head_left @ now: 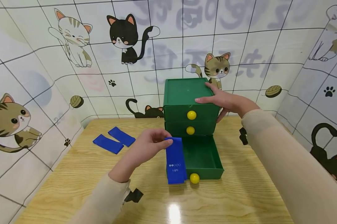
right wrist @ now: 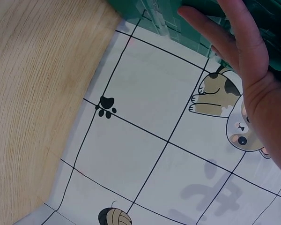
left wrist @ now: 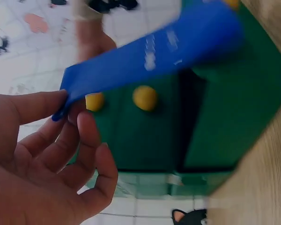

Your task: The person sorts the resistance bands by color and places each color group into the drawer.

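Observation:
Between thumb and fingers, my left hand [head_left: 146,146] pinches the top end of a blue resistance band [head_left: 175,157] printed "Light". The band hangs flat over the left front part of the pulled-out bottom drawer [head_left: 210,173], hiding that corner. In the left wrist view the band [left wrist: 131,65] stretches away from the thumb tip, its far end blurred. My right hand [head_left: 227,101] rests on the right side of the green drawer cabinet [head_left: 185,90], fingers spread over its top and side. The right wrist view shows part of that hand [right wrist: 253,56] against the cabinet.
Two more blue bands [head_left: 108,144] lie flat on the wooden table [head_left: 73,174], left of the cabinet. The upper two drawers are closed, each with a yellow round knob [head_left: 191,115]. A cat-print sheet [head_left: 174,40] stands behind the table.

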`<state>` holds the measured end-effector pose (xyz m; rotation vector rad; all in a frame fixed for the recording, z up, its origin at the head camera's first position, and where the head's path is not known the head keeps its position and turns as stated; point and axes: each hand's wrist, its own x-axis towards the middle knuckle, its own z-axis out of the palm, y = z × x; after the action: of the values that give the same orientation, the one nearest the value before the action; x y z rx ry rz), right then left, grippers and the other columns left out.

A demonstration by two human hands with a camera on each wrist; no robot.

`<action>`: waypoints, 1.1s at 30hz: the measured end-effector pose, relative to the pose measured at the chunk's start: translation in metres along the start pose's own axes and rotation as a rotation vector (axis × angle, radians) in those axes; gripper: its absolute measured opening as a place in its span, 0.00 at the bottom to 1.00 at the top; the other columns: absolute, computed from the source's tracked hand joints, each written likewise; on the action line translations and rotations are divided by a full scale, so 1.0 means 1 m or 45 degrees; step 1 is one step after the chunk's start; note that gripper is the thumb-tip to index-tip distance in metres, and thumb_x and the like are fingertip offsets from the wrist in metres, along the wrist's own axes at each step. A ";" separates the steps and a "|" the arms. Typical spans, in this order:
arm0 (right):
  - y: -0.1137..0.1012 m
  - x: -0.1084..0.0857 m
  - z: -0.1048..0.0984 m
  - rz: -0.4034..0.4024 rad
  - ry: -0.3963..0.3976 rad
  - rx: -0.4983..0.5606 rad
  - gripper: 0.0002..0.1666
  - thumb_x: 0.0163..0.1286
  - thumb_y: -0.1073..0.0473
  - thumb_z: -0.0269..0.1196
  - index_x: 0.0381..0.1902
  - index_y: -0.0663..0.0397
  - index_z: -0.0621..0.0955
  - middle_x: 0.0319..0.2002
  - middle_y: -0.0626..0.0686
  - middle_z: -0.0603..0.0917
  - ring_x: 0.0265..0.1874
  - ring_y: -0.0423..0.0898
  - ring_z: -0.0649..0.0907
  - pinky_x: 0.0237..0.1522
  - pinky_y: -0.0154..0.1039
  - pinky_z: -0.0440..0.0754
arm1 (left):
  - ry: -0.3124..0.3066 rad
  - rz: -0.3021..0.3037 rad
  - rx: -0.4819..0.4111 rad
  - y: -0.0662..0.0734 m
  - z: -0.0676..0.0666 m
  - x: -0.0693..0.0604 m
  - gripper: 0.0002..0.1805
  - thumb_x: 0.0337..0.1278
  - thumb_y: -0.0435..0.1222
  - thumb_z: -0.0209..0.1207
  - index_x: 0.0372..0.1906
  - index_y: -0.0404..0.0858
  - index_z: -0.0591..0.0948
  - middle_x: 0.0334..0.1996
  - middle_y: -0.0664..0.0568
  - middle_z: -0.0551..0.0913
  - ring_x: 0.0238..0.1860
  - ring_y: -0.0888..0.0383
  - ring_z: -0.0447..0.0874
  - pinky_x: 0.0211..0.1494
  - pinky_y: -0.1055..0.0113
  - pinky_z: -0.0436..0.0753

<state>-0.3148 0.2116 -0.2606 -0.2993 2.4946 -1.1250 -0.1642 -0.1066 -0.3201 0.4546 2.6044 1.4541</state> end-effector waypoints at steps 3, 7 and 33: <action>0.001 0.002 0.001 0.003 -0.001 -0.002 0.70 0.67 0.21 0.64 0.83 0.17 0.26 0.88 0.57 0.29 0.76 0.72 0.70 0.42 0.60 0.92 | 0.057 -0.027 0.030 -0.011 0.008 0.019 0.07 0.73 0.41 0.66 0.49 0.46 0.88 0.41 0.52 0.88 0.44 0.54 0.84 0.47 0.62 0.82; -0.001 0.001 0.001 0.005 -0.009 -0.001 0.70 0.68 0.22 0.64 0.83 0.17 0.26 0.88 0.56 0.28 0.76 0.72 0.69 0.42 0.60 0.92 | 0.103 -0.052 0.049 -0.022 0.016 0.037 0.07 0.72 0.41 0.67 0.48 0.45 0.88 0.41 0.51 0.88 0.43 0.53 0.83 0.46 0.63 0.83; -0.002 -0.003 -0.001 -0.005 -0.016 0.033 0.69 0.70 0.25 0.64 0.84 0.19 0.25 0.88 0.60 0.32 0.77 0.73 0.67 0.40 0.60 0.92 | 0.144 -0.049 0.115 -0.061 0.036 0.065 0.08 0.71 0.41 0.69 0.47 0.42 0.91 0.26 0.53 0.72 0.30 0.54 0.72 0.28 0.66 0.69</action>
<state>-0.3124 0.2117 -0.2578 -0.3034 2.4673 -1.1524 -0.2290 -0.0865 -0.3883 0.3394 2.7596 1.3938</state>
